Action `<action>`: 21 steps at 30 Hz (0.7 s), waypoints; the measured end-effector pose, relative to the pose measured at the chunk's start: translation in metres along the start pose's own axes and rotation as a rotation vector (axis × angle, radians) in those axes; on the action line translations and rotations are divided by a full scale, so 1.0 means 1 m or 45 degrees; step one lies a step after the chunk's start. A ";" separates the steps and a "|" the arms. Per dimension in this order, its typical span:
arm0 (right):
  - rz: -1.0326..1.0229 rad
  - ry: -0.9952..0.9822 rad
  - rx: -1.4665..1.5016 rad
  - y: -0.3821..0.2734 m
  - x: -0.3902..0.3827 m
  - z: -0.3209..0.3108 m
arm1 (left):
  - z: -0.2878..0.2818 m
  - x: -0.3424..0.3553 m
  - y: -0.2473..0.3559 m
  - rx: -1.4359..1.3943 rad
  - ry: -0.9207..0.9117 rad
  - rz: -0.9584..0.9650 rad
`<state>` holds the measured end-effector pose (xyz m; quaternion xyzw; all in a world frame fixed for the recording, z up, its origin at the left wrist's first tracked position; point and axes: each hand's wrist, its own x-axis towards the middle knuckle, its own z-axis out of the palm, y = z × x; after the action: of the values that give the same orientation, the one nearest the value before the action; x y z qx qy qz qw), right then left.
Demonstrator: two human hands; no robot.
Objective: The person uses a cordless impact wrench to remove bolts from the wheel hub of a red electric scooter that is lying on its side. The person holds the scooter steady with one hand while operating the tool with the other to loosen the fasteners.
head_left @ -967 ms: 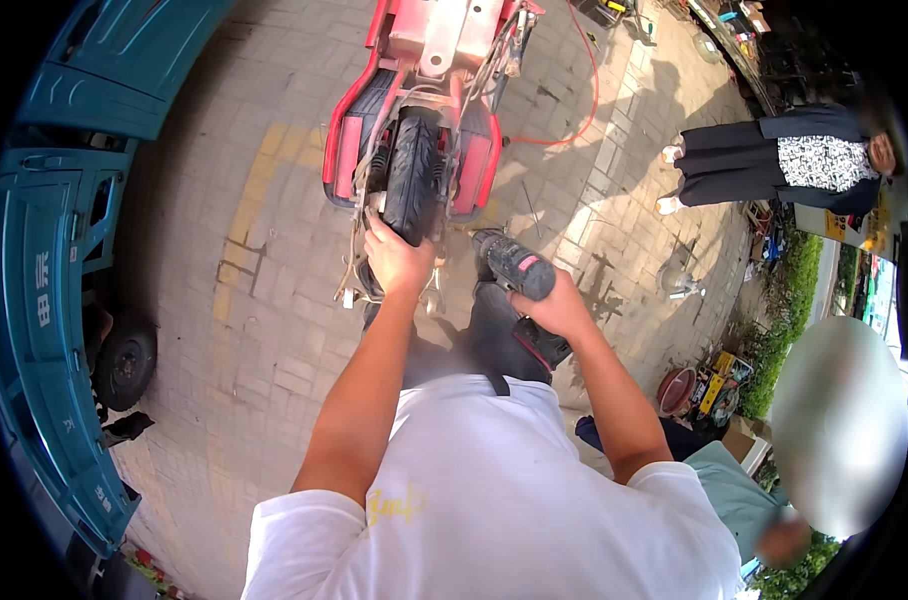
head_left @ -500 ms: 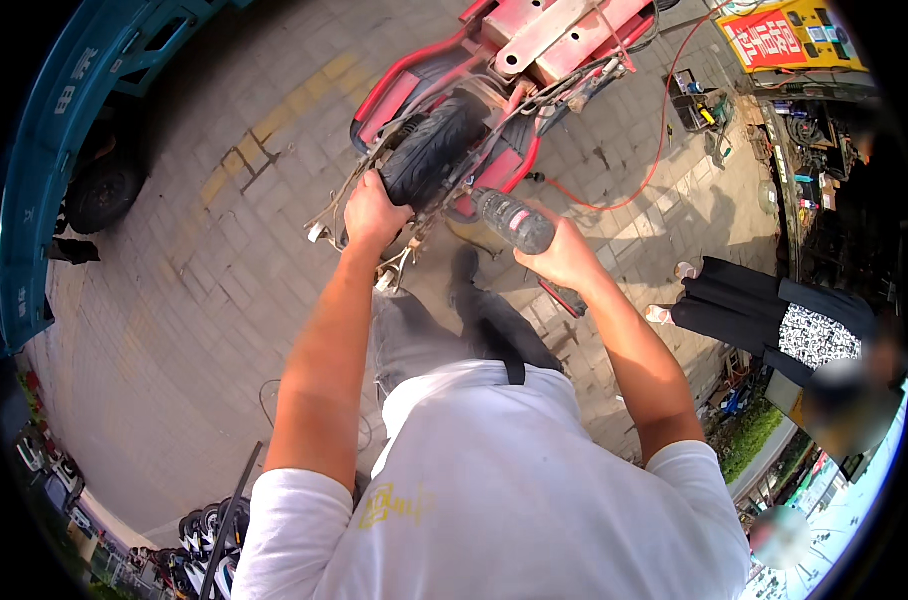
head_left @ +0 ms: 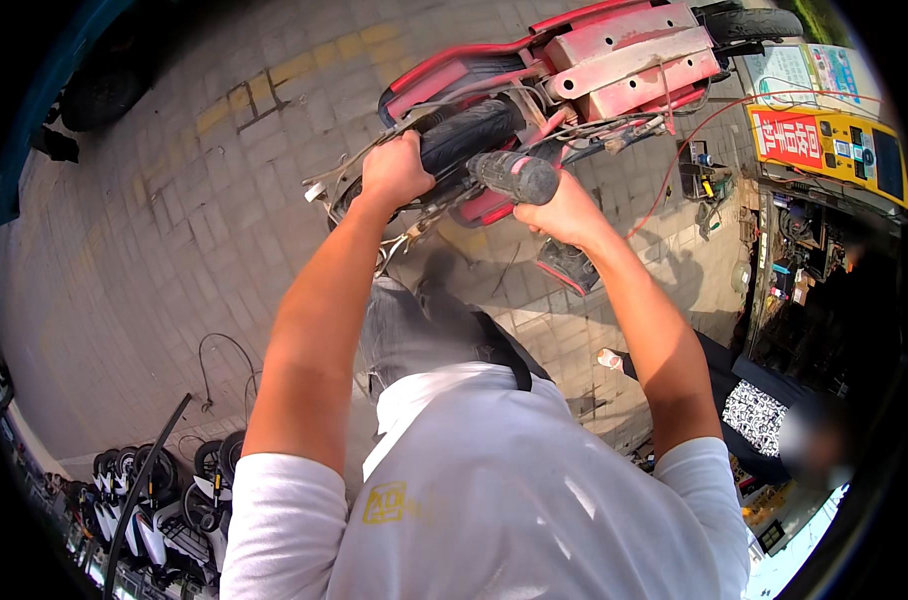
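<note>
A red scooter [head_left: 629, 60] lies tipped over in front of me, its pinkish underside showing. My left hand [head_left: 398, 172] is closed at the near end of its black tire [head_left: 471, 133], with the fingertips partly hidden. A cordless drill [head_left: 517, 178], dark and worn, is held in my right hand [head_left: 566, 210]. Its battery base [head_left: 569, 267] shows below that hand. The drill's nose points left toward the wheel area; whether its tip touches anything there is too hard to make out. Loose cables [head_left: 399, 243] hang beneath my left hand.
A person in dark clothes [head_left: 759, 415] is at the right. Behind the scooter's right side are an open toolbox [head_left: 701, 170], a red hose [head_left: 664, 185] and a yellow cabinet [head_left: 829, 150]. Several scooters [head_left: 164, 500] stand at lower left; a truck tire [head_left: 104, 92] is at upper left.
The whole view has swung, so the scooter shows farther right and more of it is visible. The drill lies more level, and its battery base is plainer. Both hands keep their holds.
</note>
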<state>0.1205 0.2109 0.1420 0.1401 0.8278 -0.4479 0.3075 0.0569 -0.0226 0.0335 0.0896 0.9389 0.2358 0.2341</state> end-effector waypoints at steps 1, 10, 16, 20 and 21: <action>0.030 -0.003 -0.006 -0.001 0.003 -0.001 | 0.000 0.001 -0.001 -0.002 -0.006 -0.002; 0.077 0.042 0.032 -0.012 0.005 0.006 | -0.002 -0.003 0.001 -0.022 0.031 0.036; 0.057 0.030 0.116 -0.012 0.003 0.010 | 0.000 0.000 -0.001 -0.017 -0.017 0.012; 0.034 0.033 0.092 -0.005 0.002 0.013 | -0.001 -0.002 -0.001 -0.042 -0.009 0.023; 0.022 0.036 0.084 -0.005 0.002 0.014 | -0.001 -0.002 0.000 -0.035 -0.009 0.027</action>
<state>0.1219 0.1968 0.1382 0.1637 0.8155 -0.4704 0.2949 0.0585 -0.0237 0.0346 0.0969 0.9338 0.2509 0.2360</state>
